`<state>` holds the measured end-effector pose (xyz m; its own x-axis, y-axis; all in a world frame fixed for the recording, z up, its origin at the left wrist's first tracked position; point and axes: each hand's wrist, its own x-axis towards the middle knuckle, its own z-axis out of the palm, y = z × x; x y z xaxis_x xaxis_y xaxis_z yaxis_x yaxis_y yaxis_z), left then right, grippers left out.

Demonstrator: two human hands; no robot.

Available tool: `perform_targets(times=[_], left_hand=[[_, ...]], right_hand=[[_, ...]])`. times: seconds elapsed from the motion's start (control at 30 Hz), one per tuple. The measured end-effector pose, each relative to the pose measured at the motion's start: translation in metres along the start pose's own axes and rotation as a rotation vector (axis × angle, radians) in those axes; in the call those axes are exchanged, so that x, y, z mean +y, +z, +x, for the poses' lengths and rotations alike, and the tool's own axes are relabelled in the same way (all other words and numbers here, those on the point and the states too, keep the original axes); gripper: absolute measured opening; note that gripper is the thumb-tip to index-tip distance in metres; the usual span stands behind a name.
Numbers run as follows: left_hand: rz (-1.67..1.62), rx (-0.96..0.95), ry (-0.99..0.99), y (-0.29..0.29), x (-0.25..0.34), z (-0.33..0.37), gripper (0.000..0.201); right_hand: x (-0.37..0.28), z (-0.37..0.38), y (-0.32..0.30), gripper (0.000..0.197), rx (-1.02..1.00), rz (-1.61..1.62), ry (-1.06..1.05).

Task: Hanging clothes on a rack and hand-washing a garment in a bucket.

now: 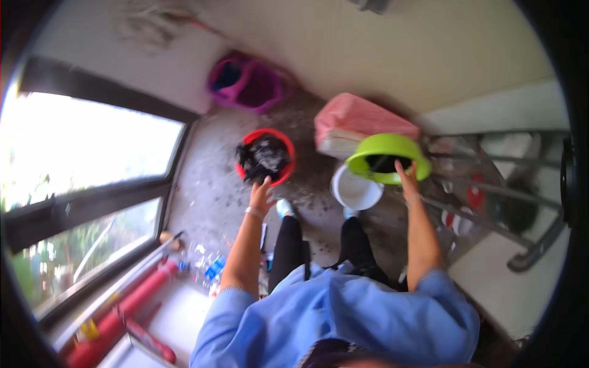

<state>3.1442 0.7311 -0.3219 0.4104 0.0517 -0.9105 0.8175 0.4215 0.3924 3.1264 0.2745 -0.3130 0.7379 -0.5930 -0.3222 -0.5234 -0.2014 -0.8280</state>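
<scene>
While fingers (400, 173) on green basin (386, 143), bottle label (215, 268) blurred

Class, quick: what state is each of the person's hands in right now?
Left hand: at the red basin's near edge; too blurred to tell whether it grips.
Right hand: closed on the green basin's rim, holding it.

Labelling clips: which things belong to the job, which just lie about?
Likely job:
lime-green round plastic basin, in right grip
red round plastic basin of crumpled black material, by left grip

Likely lying about:
purple plastic basket
bulky pink bundle
</scene>
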Motion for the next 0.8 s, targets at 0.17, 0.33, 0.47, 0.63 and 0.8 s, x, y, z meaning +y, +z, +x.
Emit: perform_targets(times=[0.17, 0.33, 0.47, 0.63, 0.8], left_hand=[[0.388, -0.225, 0.125, 0.032, -0.044, 0.002, 0.073], [0.411, -0.165, 0.147, 0.007, -0.083, 0.037, 0.051], [0.579, -0.044, -0.017, -0.045, -0.108, 0.051, 0.038], [0.639, 0.091, -0.064, -0.052, -0.126, 0.032, 0.030], [0.577, 0.046, -0.025, 0.016, -0.132, 0.015, 0.028]], right_hand=[[-0.034, 0.085, 0.063, 0.091, -0.220, 0.810, 0.264], [-0.029, 0.118, 0.078, 0.050, -0.190, 0.647, 0.438], [0.007, 0.085, 0.080, 0.020, -0.090, 1.061, 0.440], [0.046, 0.004, 0.092, 0.031, -0.092, 1.016, 0.565], [0.069, -0.003, 0.084, 0.073, -0.146, 0.711, 0.730]])
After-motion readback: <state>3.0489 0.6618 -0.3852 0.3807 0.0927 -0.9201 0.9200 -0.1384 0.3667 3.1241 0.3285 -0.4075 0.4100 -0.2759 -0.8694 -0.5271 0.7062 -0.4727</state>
